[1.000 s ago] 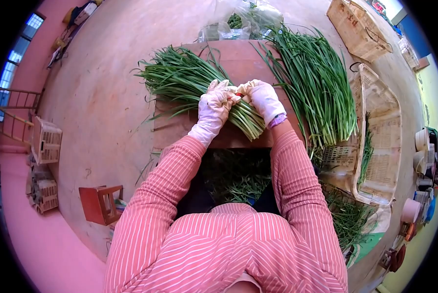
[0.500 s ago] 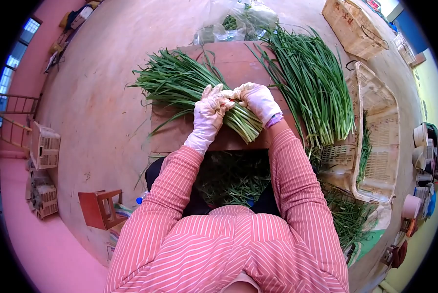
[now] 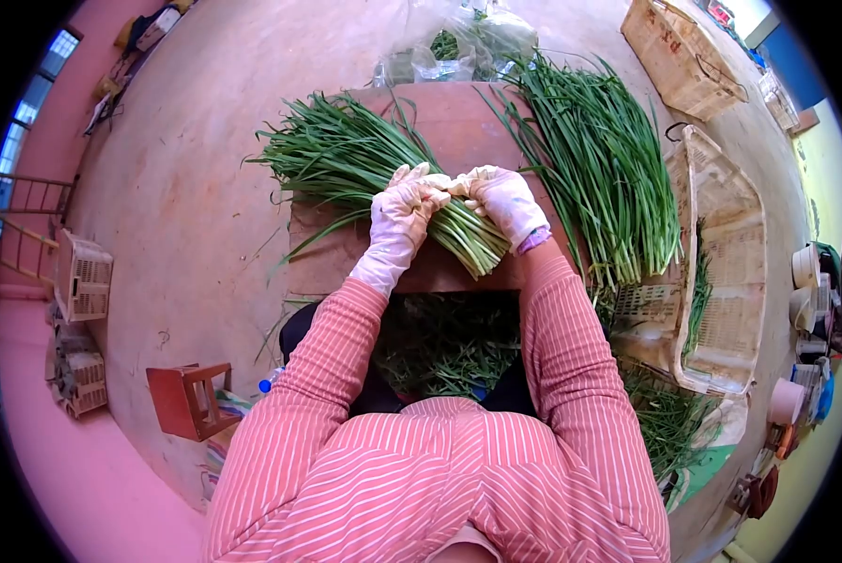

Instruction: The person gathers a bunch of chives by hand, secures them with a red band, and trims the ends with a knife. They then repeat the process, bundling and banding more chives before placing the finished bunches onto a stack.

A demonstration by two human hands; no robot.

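A bunch of garlic chives (image 3: 346, 150) lies slantwise on the brown table board (image 3: 458, 117), leaves to the upper left and pale stem ends toward me. In a whitish glove, my left hand (image 3: 405, 218) is closed against the bunch's left side, fingers curled over the stems. My right hand (image 3: 507, 204), gloved too, rests at the right side of the stems with fingers pinched together. Fingertips of both hands meet on top of the bunch. Whatever the right fingers pinch is hidden. To the right lies a larger loose pile of garlic chives (image 3: 599, 169).
A plastic crate (image 3: 730, 272) with some green leaves stands right of the table, another crate (image 3: 679, 61) beyond it. Clear plastic bags (image 3: 482, 47) sit at the far edge. Leaf scraps (image 3: 449, 342) lie below the table. A small red-brown stool (image 3: 179, 403) stands at left.
My right hand has shifted very slightly right and down, its fingers still pinched at the stems. A small red spot seen between the hands earlier no longer shows clearly. The bunch stays in place.
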